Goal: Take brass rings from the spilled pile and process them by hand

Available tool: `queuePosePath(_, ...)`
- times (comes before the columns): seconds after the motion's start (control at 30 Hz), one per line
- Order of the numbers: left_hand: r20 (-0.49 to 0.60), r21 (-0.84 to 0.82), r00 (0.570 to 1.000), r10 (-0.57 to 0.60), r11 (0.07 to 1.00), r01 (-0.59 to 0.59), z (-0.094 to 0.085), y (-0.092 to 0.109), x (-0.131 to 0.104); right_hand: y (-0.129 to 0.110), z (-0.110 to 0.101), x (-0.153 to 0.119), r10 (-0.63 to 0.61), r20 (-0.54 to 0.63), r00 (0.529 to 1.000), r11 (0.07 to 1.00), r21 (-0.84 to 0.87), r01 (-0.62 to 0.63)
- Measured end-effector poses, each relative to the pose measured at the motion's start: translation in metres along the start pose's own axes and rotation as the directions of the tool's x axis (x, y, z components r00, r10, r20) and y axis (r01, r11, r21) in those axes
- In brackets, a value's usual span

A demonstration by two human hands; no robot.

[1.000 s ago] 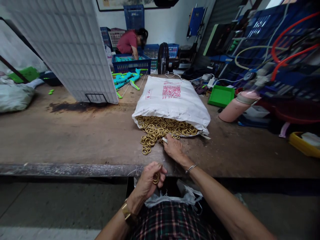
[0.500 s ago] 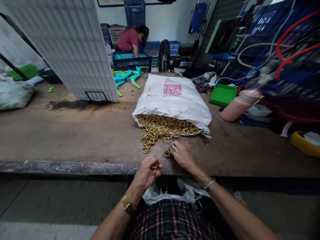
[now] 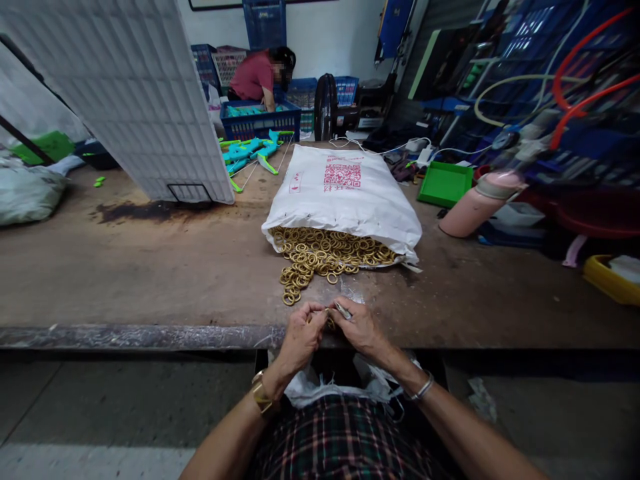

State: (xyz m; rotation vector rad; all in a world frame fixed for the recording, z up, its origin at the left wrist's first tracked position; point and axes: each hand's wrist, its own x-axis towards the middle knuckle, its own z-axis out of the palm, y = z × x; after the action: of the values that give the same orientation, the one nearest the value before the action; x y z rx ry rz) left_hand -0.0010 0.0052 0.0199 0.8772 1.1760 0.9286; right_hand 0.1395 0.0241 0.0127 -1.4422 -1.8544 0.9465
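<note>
My left hand (image 3: pixel 304 335) and my right hand (image 3: pixel 361 328) meet at the table's front edge, fingertips together. Between them is a gold-coloured ring (image 3: pixel 331 323), partly hidden by the fingers. The left hand is closed around rings, mostly covered by its fingers. A small metal tool (image 3: pixel 343 311), its kind unclear, sits in my right hand, which also pinches at the ring. Just beyond the hands, a heap of gold rings (image 3: pixel 305 265) spills from the mouth of a white woven sack (image 3: pixel 345 200) lying on its side.
A white ribbed panel (image 3: pixel 165 120) stands on the worktable (image 3: pixel 150 280) at left. Turquoise and green toy bows (image 3: pixel 253 155) lie behind. To the right are a green tray (image 3: pixel 445 184), a pink bottle (image 3: pixel 475 208) and a yellow bin (image 3: pixel 613 277). A co-worker (image 3: pixel 255 75) leans over a blue crate (image 3: pixel 260 123).
My right hand has come back from near the ring heap, bringing a ring toward me. My left hand has moved slightly up and right, and both hands now meet.
</note>
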Motion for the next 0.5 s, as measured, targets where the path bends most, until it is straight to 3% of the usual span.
queuePosePath(0.23, 0.006, 0.021, 1.000, 0.018, 1.000, -0.018, -0.0020, 0.0011, 0.0020, -0.0038, 0.0045, 0.0028, 0.026, -0.016, 1.000, 0.992, 0.125, -0.024)
queuePosePath(0.37, -0.052, -0.031, 0.998, 0.030, 0.999, -0.032, -0.0007, 0.0002, 0.0010, -0.0050, 0.0063, 0.0052, 0.097, -0.043, 0.994, 0.979, 0.183, -0.088)
queuePosePath(0.5, -0.054, -0.042, 0.997, 0.059, 0.997, -0.061, 0.0013, -0.0010, 0.0003, -0.0062, 0.0093, 0.0050, 0.195, 0.072, 0.978, 0.927, 0.313, -0.208)
